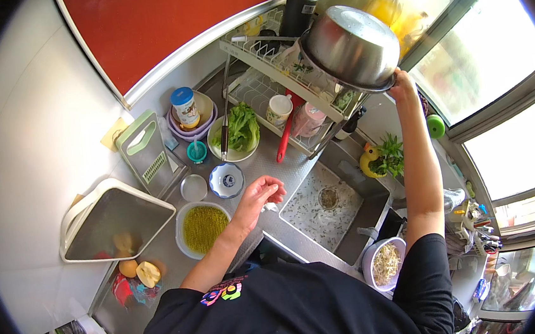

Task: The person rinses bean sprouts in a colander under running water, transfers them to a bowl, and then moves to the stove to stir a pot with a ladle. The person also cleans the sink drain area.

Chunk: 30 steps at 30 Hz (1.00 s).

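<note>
My right hand (402,82) is raised at the upper right, shut on the rim of a large steel pot (349,45), which is tilted bottom-up at the top of the white dish rack (271,68). My left hand (264,198) hangs loosely open, fingers half bent and empty, over the counter beside the sink (311,227). Near it are a blue-and-white bowl (227,181), a small steel dish (193,188) and a tub of yellow-green liquid with small grains (203,230).
Lettuce (241,125), stacked bowls (187,126), a grater (142,149) and a tray (116,221) line the back and left. A red-handled utensil (284,140) lies by the rack. Right are a duck planter (372,158), bean sprouts (385,265) and windows (502,153).
</note>
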Motion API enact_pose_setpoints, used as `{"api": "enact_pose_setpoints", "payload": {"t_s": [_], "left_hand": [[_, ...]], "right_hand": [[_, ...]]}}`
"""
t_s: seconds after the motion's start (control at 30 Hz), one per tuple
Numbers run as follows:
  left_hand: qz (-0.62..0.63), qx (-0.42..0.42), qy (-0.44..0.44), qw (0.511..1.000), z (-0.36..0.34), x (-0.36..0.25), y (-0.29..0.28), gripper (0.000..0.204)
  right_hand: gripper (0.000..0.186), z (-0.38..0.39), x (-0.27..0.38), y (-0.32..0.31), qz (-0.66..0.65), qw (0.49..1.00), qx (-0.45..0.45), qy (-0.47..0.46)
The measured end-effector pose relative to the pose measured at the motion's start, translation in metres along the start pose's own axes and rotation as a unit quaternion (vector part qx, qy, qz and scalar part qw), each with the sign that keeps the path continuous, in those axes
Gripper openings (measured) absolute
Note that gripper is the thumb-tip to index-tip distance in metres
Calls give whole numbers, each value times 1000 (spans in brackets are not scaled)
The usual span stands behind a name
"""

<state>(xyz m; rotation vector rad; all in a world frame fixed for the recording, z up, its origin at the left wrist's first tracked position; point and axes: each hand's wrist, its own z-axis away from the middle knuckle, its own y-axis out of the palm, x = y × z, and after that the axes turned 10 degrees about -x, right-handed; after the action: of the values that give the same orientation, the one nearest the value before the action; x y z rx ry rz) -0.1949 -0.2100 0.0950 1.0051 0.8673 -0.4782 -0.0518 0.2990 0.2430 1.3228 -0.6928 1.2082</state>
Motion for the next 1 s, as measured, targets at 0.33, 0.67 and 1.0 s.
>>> {"api": "enact_pose_setpoints", "payload": {"t_s": [0.33, 0.67, 1.0], "left_hand": [[-14, -66, -10, 998, 90, 53, 33, 13], [-12, -128, -1, 992, 174, 77, 57, 15], [-2, -188, 19, 982, 220, 85, 51, 15]], "right_hand": [[14, 7, -9, -41, 109, 983, -32, 145], [23, 35, -27, -70, 29, 987, -43, 151], [25, 15, -78, -94, -15, 983, 12, 180]]}}
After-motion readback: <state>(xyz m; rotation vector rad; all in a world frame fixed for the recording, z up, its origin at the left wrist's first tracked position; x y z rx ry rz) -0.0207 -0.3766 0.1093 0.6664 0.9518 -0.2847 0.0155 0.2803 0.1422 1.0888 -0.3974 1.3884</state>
